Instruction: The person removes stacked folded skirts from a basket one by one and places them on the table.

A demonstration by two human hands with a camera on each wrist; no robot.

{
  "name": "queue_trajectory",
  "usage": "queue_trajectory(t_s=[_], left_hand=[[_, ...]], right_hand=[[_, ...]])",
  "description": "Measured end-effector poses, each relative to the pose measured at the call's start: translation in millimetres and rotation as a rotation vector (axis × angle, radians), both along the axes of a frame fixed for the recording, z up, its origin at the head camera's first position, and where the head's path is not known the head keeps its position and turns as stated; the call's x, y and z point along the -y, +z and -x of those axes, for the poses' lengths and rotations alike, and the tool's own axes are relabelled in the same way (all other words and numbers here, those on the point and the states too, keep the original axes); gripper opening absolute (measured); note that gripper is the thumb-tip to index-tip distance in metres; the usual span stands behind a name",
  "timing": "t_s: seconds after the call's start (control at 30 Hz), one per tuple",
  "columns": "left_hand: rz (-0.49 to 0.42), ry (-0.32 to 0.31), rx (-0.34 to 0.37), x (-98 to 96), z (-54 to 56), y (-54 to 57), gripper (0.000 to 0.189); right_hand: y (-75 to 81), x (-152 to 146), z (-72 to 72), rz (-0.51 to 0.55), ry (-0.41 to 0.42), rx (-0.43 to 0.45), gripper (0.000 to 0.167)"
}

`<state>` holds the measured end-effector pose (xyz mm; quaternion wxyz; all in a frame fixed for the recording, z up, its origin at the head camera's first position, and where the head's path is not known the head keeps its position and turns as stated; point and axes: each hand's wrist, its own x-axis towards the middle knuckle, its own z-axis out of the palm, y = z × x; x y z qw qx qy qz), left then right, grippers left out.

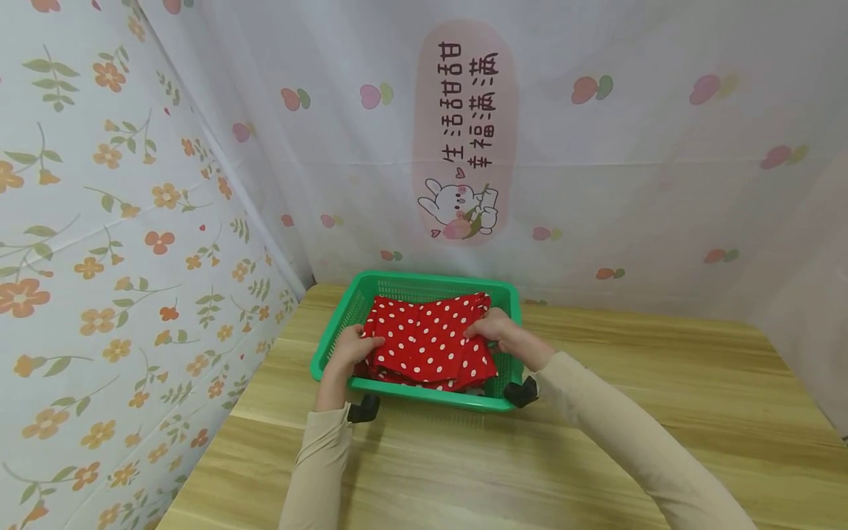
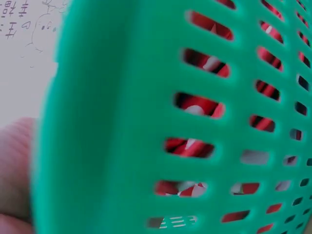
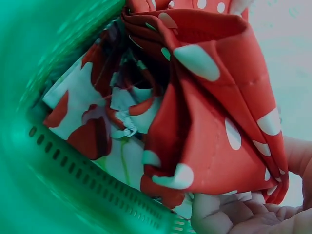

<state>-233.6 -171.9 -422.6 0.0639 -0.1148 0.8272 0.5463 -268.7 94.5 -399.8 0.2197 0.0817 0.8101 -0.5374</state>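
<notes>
A folded red cloth with white polka dots (image 1: 424,335) lies in a green plastic basket (image 1: 430,397). My left hand (image 1: 351,347) grips the cloth's left side, thumb on top, reaching over the basket's near left wall. At the opposite side, my right hand (image 1: 500,331) pinches the cloth's right edge. In the right wrist view, the right hand's fingers (image 3: 229,214) lie beneath the folded layers of the dotted cloth (image 3: 219,107). Below it, a white cloth with red print (image 3: 102,112) shows in the basket. The left wrist view is mostly filled by the basket's slotted wall (image 2: 117,117).
The basket stands on a wood-grain table (image 1: 596,412) near its back edge. Behind hangs a white curtain (image 1: 629,184) with a rabbit print, and a flowered curtain (image 1: 119,258) runs along the left side. A black wrist mount (image 1: 521,392) sits close to the basket's near right corner.
</notes>
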Motion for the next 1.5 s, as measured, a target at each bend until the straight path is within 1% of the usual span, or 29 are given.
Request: queue_trajectory(t_s=[0.23,0.5,0.67,0.8,1.0,1.13,1.33,1.5], left_hand=[[-0.032,-0.006,-0.011,-3.8,-2.2,8.0,0.041],[-0.069,-0.022,-0.022,-8.9,-1.0,20.0,0.045],[-0.088,-0.043,-0.039,-13.5,0.1,25.7,0.047],[-0.087,-0.054,-0.059,-19.7,-0.1,33.1,0.046],[-0.068,-0.07,-0.091,-33.2,-0.6,45.5,0.046],[-0.085,-0.085,-0.114,-46.3,0.4,50.7,0.044],[-0.127,-0.109,-0.14,-67.8,2.6,54.1,0.042],[-0.162,-0.13,-0.155,-87.0,1.9,56.9,0.044]], right_hand=[[5.2,-10.0,3.3,0.08,-0.012,0.013,0.05],[16.6,-22.9,4.3,0.164,0.051,0.01,0.06],[25.3,-33.9,2.1,0.19,0.053,0.003,0.063],[31.8,-44.2,-0.8,0.198,0.066,-0.019,0.062],[39.3,-63.6,-4.6,0.227,0.072,-0.025,0.063],[45.2,-79.1,-8.6,0.25,0.087,-0.044,0.064],[51.7,-102.9,-15.0,0.276,0.069,-0.059,0.065],[52.9,-124.5,-21.1,0.285,0.065,-0.071,0.065]])
